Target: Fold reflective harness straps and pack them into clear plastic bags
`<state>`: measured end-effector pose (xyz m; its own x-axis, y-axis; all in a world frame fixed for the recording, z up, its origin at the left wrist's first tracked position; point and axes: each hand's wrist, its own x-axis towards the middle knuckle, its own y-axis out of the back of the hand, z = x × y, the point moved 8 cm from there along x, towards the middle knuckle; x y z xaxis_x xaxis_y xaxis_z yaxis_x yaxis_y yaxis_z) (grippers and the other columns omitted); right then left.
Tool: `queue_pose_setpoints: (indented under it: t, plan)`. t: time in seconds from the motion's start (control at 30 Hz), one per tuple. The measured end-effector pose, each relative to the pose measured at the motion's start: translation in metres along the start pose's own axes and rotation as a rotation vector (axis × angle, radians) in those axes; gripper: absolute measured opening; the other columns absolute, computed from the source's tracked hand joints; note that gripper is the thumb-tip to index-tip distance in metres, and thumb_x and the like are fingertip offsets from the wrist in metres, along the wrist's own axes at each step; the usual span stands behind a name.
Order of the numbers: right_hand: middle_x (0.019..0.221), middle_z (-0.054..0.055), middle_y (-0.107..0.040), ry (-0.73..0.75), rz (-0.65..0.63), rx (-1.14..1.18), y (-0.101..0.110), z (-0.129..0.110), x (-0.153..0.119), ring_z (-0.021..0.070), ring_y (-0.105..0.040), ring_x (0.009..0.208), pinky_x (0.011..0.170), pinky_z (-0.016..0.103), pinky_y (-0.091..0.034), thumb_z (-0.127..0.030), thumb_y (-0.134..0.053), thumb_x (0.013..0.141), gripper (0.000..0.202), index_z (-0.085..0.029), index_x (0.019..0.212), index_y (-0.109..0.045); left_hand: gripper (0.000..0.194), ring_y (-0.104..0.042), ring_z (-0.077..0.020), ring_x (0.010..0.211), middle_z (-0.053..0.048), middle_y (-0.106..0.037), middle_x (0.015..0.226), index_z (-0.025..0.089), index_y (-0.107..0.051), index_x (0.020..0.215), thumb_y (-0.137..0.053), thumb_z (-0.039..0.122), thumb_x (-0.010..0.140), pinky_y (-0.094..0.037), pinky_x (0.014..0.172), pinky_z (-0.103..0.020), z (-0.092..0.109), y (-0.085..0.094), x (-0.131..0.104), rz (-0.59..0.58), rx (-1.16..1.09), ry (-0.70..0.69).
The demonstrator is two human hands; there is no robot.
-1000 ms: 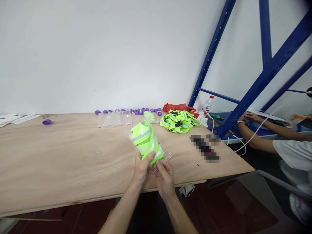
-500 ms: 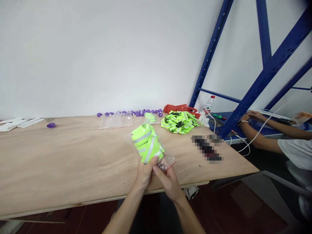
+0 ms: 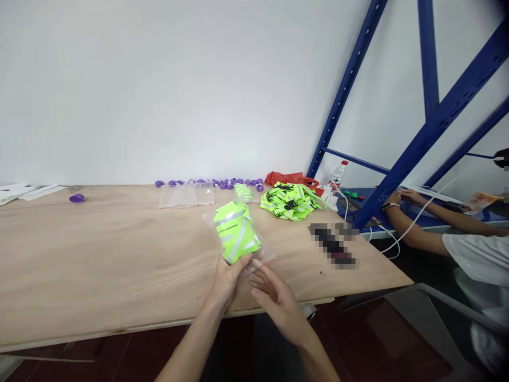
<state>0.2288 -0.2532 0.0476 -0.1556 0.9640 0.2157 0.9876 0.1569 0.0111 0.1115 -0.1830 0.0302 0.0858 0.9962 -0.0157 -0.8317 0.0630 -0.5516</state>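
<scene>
A clear zip bag (image 3: 260, 261) holds a folded neon-yellow reflective strap (image 3: 236, 231) with silver stripes. My left hand (image 3: 226, 278) grips the bag's lower edge, thumb on top. My right hand (image 3: 276, 300) is at the bag's zip end with its thumb and fingers apart; the fingertips touch or lie just beside the plastic. Beyond the bag, a heap of similar neon-yellow reflective straps (image 3: 292, 200) with black buckles lies toward the right. Another small packed bag (image 3: 244, 192) of the same yellow material rests near the wall.
Flat clear bags (image 3: 183, 196) and several purple roll-like pieces (image 3: 226, 183) line the wall. One purple piece (image 3: 77, 198) sits at left, near white sheets (image 3: 29, 193). Red plastic (image 3: 290, 179), a bottle (image 3: 339, 174) and a blue rack post (image 3: 392, 172) stand right. A co-worker's arms (image 3: 417, 223) are beyond.
My right thumb has come off the bag and the right fingers have spread. The left hand keeps its hold. The view has shifted slightly.
</scene>
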Motion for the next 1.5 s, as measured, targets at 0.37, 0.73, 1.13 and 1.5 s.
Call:
queue_pose_setpoints:
  t: [0.37, 0.73, 1.13, 1.5]
  plan:
    - [0.14, 0.009, -0.062, 0.798, 0.116, -0.994, 0.043, -0.033, 0.011, 0.0273, -0.052, 0.136, 0.114, 0.052, -0.043, -0.014, -0.061, 0.092, 0.044, -0.031, 0.133, -0.063, 0.04, -0.063, -0.0139, 0.053, -0.006, -0.071, 0.08, 0.012, -0.069, 0.094, -0.09, 0.031, 0.064, -0.055, 0.049, -0.026, 0.005, -0.006, -0.027, -0.202, 0.094, 0.256]
    - [0.126, 0.0, -0.07, 0.665, -0.217, -0.622, 0.017, -0.076, 0.021, 0.0246, -0.067, 0.119, 0.109, 0.045, -0.051, -0.015, -0.071, 0.088, 0.038, -0.032, 0.122, -0.071, 0.072, -0.065, -0.0207, 0.047, -0.012, -0.072, 0.069, 0.013, -0.071, 0.112, -0.064, 0.075, 0.076, -0.049, 0.046, -0.028, 0.012, 0.002, -0.054, -0.593, 0.293, 0.57]
    - [0.101, 0.004, -0.079, 0.006, -0.05, 0.108, 0.017, -0.033, 0.097, 0.0249, -0.072, 0.089, 0.079, 0.038, -0.059, -0.034, -0.083, 0.072, 0.03, -0.022, 0.099, -0.08, 0.034, -0.066, -0.0236, 0.079, -0.008, -0.075, 0.085, 0.015, -0.079, 0.088, -0.08, 0.046, 0.075, -0.052, 0.069, -0.029, 0.084, -0.022, 0.022, -0.29, 0.474, -0.085]
    - [0.076, 0.004, -0.073, -0.101, 0.142, 0.221, 0.021, 0.052, 0.146, 0.0178, -0.063, 0.066, 0.058, 0.028, -0.052, -0.057, -0.082, 0.068, 0.044, -0.015, 0.08, -0.076, 0.049, -0.062, -0.0174, 0.064, -0.004, -0.069, 0.074, 0.015, -0.072, 0.084, -0.085, 0.057, 0.062, -0.048, 0.059, -0.026, 0.048, 0.044, 0.082, -0.17, 0.405, 0.057]
